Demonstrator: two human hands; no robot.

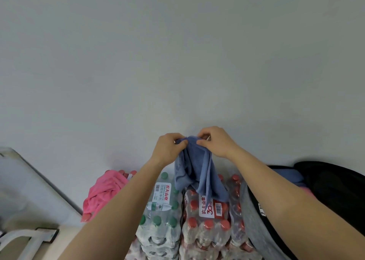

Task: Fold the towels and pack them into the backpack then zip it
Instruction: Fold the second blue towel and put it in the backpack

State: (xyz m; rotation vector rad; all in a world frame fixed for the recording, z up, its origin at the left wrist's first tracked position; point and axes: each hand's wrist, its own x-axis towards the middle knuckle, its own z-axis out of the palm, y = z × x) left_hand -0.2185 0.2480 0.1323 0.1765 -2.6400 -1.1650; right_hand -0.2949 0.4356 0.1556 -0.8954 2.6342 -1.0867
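A blue towel (197, 172) hangs bunched in front of the wall, its lower end draping over the bottle packs. My left hand (169, 149) and my right hand (215, 141) pinch its top edge close together, fingers curled on the cloth. A crumpled pink towel (102, 192) lies at the left on the bottle packs. The grey and black backpack (262, 220) stands open at the right, with folded blue and pink cloth (294, 177) showing inside.
Shrink-wrapped packs of water bottles, green-capped (160, 220) and red-capped (207, 226), fill the space below my hands. A plain grey wall is behind. A slanted panel edge (49, 182) and a white frame (29, 242) sit at the lower left.
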